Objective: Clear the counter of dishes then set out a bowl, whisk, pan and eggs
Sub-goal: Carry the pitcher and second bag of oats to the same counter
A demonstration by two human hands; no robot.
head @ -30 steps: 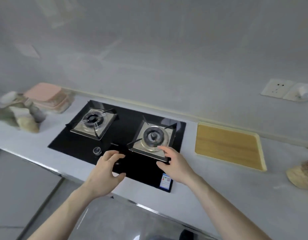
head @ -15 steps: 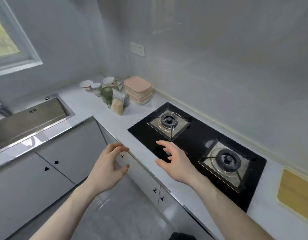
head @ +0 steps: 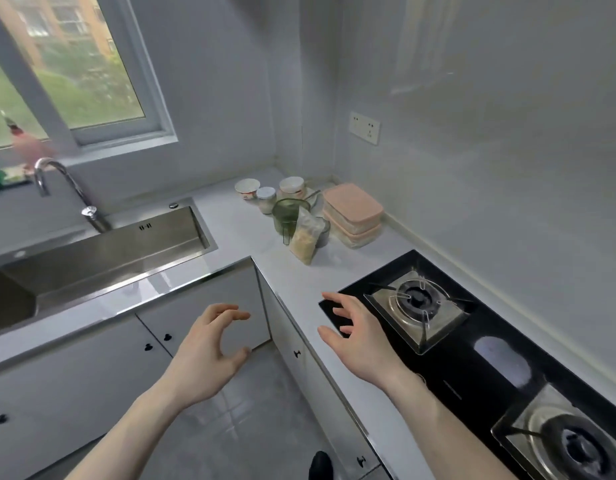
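Since the earlier frames, the view is swung leftward: the two-burner black glass hob (head: pixel 479 344), previously central, is now displaced to the lower right of the frame, and the stainless steel sink (head: pixel 102 258) and window are brought into the left half. Both hands are held in the air, empty. The left hand (head: pixel 209 355), lower centre over the cabinet fronts, is seen with fingers loosely curled and apart, gripping nothing. The right hand (head: pixel 355 337), over the counter edge beside the hob, is likewise spread and relaxed.

The dishes to be cleared are grouped in the counter corner, upper centre: a small white ceramic bowl (head: pixel 247 188), two lidded white jars (head: pixel 279 195), a green translucent measuring jug (head: pixel 288 216) and stacked pink-lidded plastic boxes (head: pixel 351 213). Bowl, whisk, pan and eggs are not seen set out.

The step is judged to be the approach to this cluster. The front items are best lifted first, so nothing is toppled. The boxes' long axis is aligned roughly along the right wall; the jug's handle is pointed toward the viewer.
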